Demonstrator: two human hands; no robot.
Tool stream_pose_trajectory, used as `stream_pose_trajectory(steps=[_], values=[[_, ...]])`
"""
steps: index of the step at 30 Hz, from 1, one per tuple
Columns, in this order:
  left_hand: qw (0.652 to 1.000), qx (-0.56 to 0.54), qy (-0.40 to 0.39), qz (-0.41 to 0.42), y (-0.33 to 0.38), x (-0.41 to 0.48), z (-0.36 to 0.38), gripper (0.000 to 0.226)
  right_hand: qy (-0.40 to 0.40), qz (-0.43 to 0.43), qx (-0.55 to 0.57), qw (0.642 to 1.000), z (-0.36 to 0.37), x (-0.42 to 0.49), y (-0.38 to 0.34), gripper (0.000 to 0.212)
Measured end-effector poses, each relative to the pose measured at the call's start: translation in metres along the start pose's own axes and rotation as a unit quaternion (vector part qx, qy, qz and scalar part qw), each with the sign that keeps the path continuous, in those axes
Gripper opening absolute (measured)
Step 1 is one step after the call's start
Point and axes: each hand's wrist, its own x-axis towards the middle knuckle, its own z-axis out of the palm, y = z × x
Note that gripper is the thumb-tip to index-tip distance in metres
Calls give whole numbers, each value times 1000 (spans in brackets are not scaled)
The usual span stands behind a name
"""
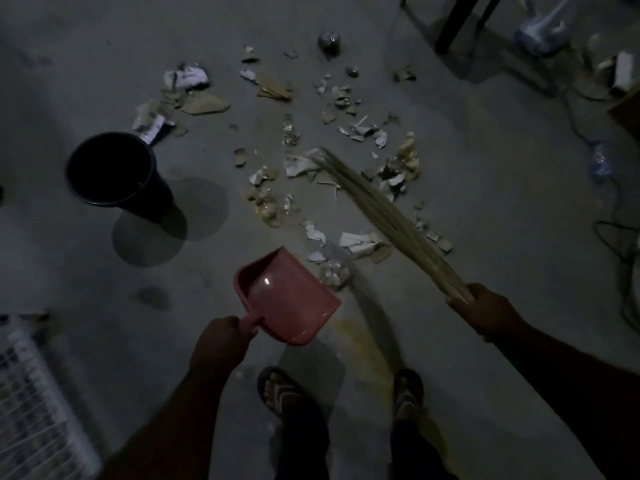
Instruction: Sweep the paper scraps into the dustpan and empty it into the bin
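floor (485, 220) is bare grey concrete, dim light, w/ a yellowish stain (363, 341) just in front of the feet. paper scraps (298, 164) lie scattered over the middle of the floor: white torn bits, brown cardboard pieces, some crumpled clear wrap, spread from near the dustpan to far up the view. black bin (157, 199) stands upright on the l side, mouth open, a few scraps just behind it, the rest well apart. white wire rack (34, 393) sits at bottom l corner. dark furniture leg (460, 22) at top r, cables (620, 237) trail along the r edge; other stuff up there is too dark & blurred to tell.

left hand (221, 341) is curled tight round the handle of the pink dustpan (287, 299). pan looks empty inside, mouth turned toward the scraps, nearest clear wrap just beside its lip. its shadow falls on the floor closer to the feet, so it seems held off the ground.

right hand (488, 313) is fisted round the butt end of the stick broom (381, 216). broom slants up & left across the mess, tips in among the scraps mid-floor.

sandalled feet, l foot (280, 393) & r foot (408, 389), stand behind the pan, dark trousers above.
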Motion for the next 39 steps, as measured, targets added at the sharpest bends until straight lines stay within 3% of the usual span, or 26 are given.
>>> stream_pose_trajectory(steps=[4,10,16,19,24,27,31,35,39], values=[[997,71,2,-42,-16,13,65,36,-24,-11,-31,999,21,43,52,53],[990,102,26,-94,-29,67,208,43,-59,-110,-68,990,117,162,93,54],[993,34,18,-113,-29,111,327,37,-17,-177,-100,979,177,271,86,56],[994,-15,17,-107,-22,121,366,33,-34,-166,-122,978,193,296,82,51],[993,-35,44,-104,6,146,390,37,-108,-137,-184,967,228,290,112,51],[984,-82,52,-147,27,176,381,35,-117,-168,-162,965,246,277,139,50],[988,-67,75,-113,31,211,369,44,-146,-172,-137,964,267,257,170,52],[990,-50,88,-94,21,214,362,43,-125,-188,-118,967,277,238,197,57],[989,-50,98,-94,4,212,360,40,-43,-208,-102,972,276,231,212,53]])
